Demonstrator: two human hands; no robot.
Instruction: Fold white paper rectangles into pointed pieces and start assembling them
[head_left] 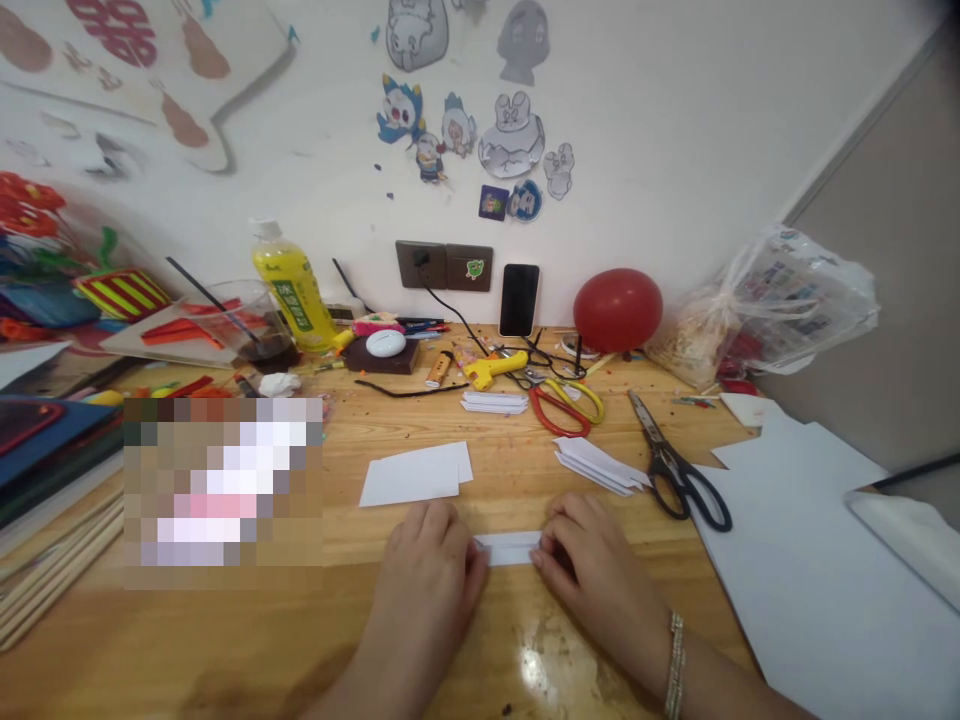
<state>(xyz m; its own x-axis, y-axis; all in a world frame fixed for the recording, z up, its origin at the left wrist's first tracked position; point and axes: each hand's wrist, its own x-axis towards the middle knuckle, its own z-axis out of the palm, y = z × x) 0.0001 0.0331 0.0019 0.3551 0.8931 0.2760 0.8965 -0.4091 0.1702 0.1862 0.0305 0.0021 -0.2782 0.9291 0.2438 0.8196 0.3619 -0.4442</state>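
A narrow folded strip of white paper point(510, 547) lies on the wooden desk point(225, 640) near the front edge. My left hand point(429, 580) presses on its left end with fingers curled down. Gripping the right end is my right hand point(592, 570), fingers bent and pinched on the paper; a bracelet sits on that wrist. Just behind the hands lies a folded white paper sheet point(414, 473).
Black scissors point(679, 468) and a stack of folded white pieces point(596, 466) lie to the right, red-and-yellow scissors point(564, 405) behind. Large white sheets point(810, 560) cover the right side. A red balloon point(617, 308), phone point(519, 299), yellow bottle point(294, 285) and clutter line the wall. Books are stacked at left.
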